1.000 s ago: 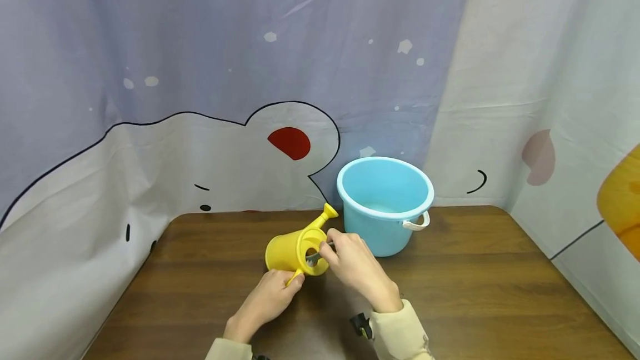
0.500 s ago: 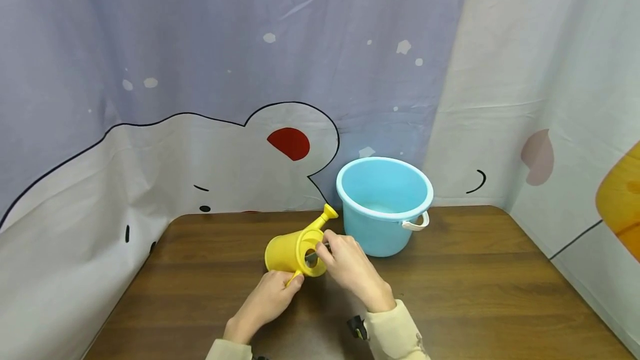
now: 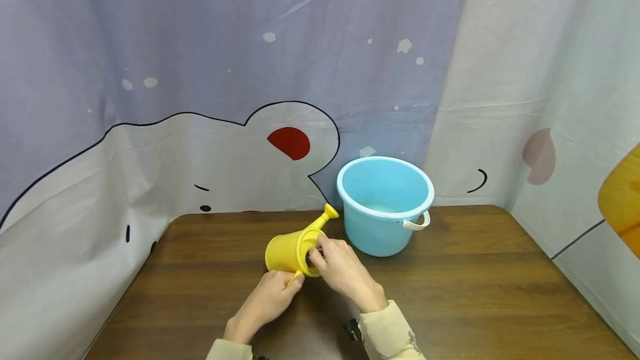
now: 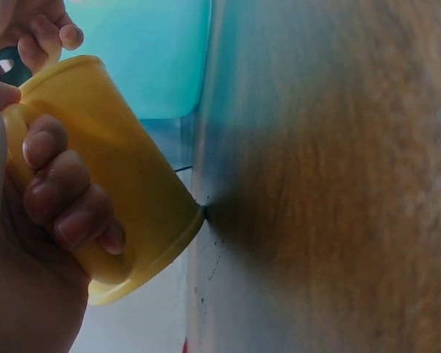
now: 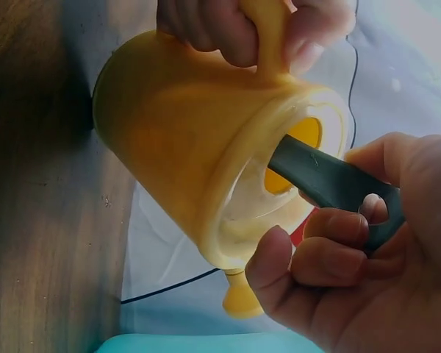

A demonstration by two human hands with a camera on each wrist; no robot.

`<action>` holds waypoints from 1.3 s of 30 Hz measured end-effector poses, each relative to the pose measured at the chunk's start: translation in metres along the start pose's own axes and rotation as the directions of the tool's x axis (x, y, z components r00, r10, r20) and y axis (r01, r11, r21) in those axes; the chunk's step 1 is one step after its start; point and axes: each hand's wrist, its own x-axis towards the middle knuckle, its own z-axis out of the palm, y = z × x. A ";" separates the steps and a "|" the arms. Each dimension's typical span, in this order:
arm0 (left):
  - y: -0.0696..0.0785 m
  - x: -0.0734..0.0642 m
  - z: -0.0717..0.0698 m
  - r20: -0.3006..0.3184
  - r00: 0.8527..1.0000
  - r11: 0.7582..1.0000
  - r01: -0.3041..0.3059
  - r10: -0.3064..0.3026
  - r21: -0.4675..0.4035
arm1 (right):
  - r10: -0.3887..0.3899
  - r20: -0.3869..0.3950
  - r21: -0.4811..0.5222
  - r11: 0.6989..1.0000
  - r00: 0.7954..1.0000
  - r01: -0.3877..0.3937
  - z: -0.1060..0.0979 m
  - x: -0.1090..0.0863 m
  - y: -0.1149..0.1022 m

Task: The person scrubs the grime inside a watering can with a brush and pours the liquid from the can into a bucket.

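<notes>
A yellow watering can (image 3: 284,253) leans over the table, tilted so its top opening faces right, its bottom edge right at the tabletop. My left hand (image 3: 268,295) grips its handle, with fingers curled round it in the left wrist view. With my right hand (image 3: 346,274) I hold a brush by its dark grey-green handle (image 5: 320,173), thumb on one side and fingers on the other. That handle passes through the can's round opening in the right wrist view; the bristle end is hidden inside.
Behind my right hand, a light blue bucket (image 3: 384,238) with a white handle (image 3: 417,223) stands near the table's back edge. The brown wooden table (image 3: 480,293) backs onto a printed curtain (image 3: 200,60). The can's spout (image 3: 324,216) points toward the bucket.
My right hand has moved left, closer to the can, and the brush has gone deeper into the opening, its bristles passing out of sight. The left hand and can stay in place.
</notes>
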 end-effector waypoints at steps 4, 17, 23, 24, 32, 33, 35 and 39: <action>0.001 0.000 -0.001 0.010 1.000 1.000 0.005 -0.005 -0.011 | 0.004 0.009 0.011 1.000 1.000 -0.004 -0.004 0.000 0.001; 0.001 0.000 -0.001 0.017 1.000 1.000 0.017 -0.017 0.002 | 0.055 0.005 0.042 0.998 0.998 -0.056 -0.024 -0.004 -0.003; 0.001 -0.002 -0.002 0.031 0.999 1.000 0.024 -0.025 0.006 | 0.069 -0.031 0.030 0.997 0.997 -0.068 -0.032 -0.006 -0.003; 0.001 -0.002 -0.002 0.032 0.999 1.000 0.024 -0.025 0.009 | 0.066 -0.035 0.031 0.997 0.997 -0.065 -0.033 -0.006 -0.003; 0.001 -0.002 -0.002 0.023 1.000 1.000 0.012 -0.012 0.027 | 0.064 -0.023 0.046 0.997 0.998 -0.063 -0.023 -0.002 -0.001; 0.001 -0.001 -0.001 0.022 1.000 1.000 0.011 -0.011 0.026 | 0.061 -0.022 0.047 0.997 0.998 -0.060 -0.021 -0.002 0.000; 0.001 -0.001 0.000 0.016 1.000 1.000 0.006 -0.006 0.031 | 0.054 -0.015 0.043 0.998 0.998 -0.054 -0.017 -0.002 0.000; 0.002 0.000 0.000 0.025 1.000 1.000 0.000 -0.001 0.021 | 0.040 -0.002 0.029 0.999 0.999 -0.039 -0.009 -0.001 0.001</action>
